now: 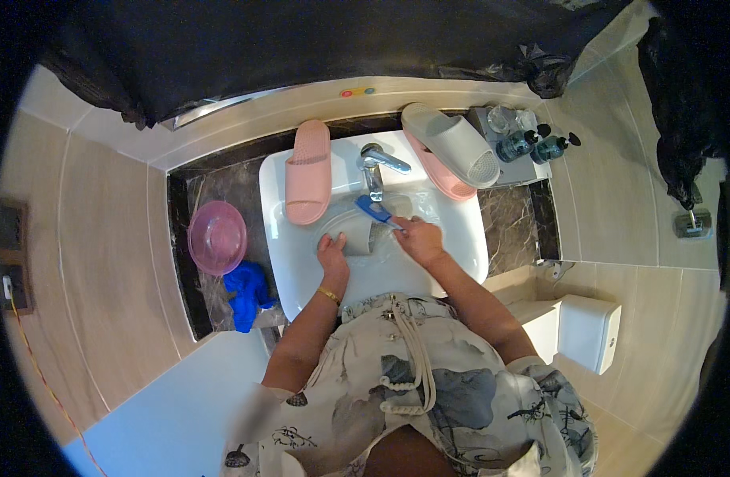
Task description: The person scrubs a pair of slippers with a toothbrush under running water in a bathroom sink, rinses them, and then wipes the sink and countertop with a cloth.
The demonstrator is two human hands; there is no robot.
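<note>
A pale grey slide slipper (357,234) lies in the white washbasin (293,280), partly under water, below the chrome faucet (374,170). My left hand (334,256) grips it at its left side, thumb on top and the fingers partly hidden. In my right hand (420,239) is a blue scrubbing brush (375,208), its head over the slipper's far part. A pink slide slipper (309,173) rests on the basin's left rim. On the right rim, a second grey slipper (454,146) lies across another pink slipper (454,186).
On the dark marble counter (511,229), a pink plastic basin (217,237) and a blue cloth (245,295) lie at the left. Two pump bottles (515,146) and glass vessels (502,118) stand on a grey box (514,173) at the back right. Black plastic sheeting (341,42) hangs above.
</note>
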